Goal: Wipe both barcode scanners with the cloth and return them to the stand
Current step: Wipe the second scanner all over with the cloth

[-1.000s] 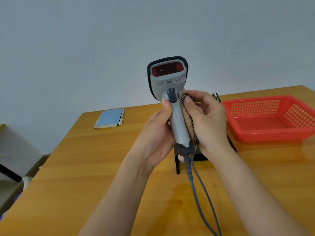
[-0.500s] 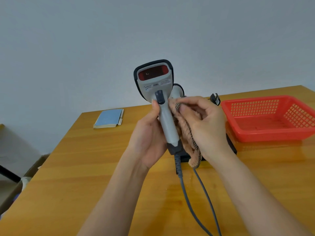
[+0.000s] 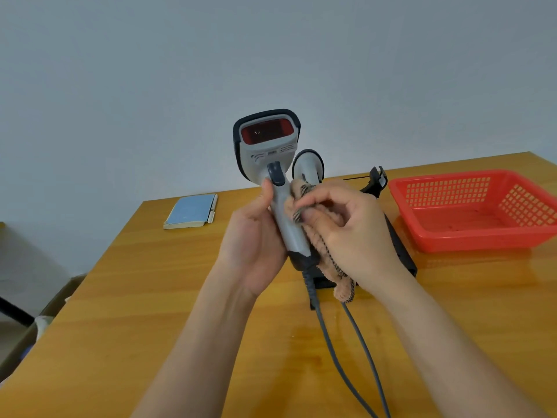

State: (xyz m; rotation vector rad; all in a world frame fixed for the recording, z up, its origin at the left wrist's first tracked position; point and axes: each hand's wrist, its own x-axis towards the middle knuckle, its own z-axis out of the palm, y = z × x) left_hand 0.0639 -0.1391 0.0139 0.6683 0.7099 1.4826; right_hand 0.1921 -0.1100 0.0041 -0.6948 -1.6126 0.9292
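Here the left hand (image 3: 256, 236) is wrapped around the grip of a grey handheld barcode scanner (image 3: 272, 176), thumb up near the dark trigger, holding it upright above the worktop (image 3: 150, 297). The scanner's head is tilted a little to the left, and its red scan window faces the camera inside a dark rubber rim. The right hand (image 3: 352, 233) is closed on a tan cloth (image 3: 325, 245) with a dark patterned edge, pressing it against the right side of the grip; the fingers curl over the fabric, and a loose end of the cloth hangs below the hand. A grey cable (image 3: 328, 342) runs from the base of the held scanner down across the wood toward the camera.

Just behind the held scanner, the rounded head of the second scanner (image 3: 307, 164) shows, mostly hidden by the first one and by the right hand. It sits at the black stand (image 3: 401, 251), whose base lies on the worktop behind the right wrist; how it rests in the stand is hidden. A black bracket of the stand (image 3: 377, 176) rises empty at the back, near the basket. A second grey cable (image 3: 367, 357) lies beside the first.

To the right, a red plastic mesh basket (image 3: 470, 218) stands on the worktop, close to the stand. At the far left of the worktop lies a small blue-covered notebook (image 3: 191, 211). A plain pale wall (image 3: 271, 55) fills the background.
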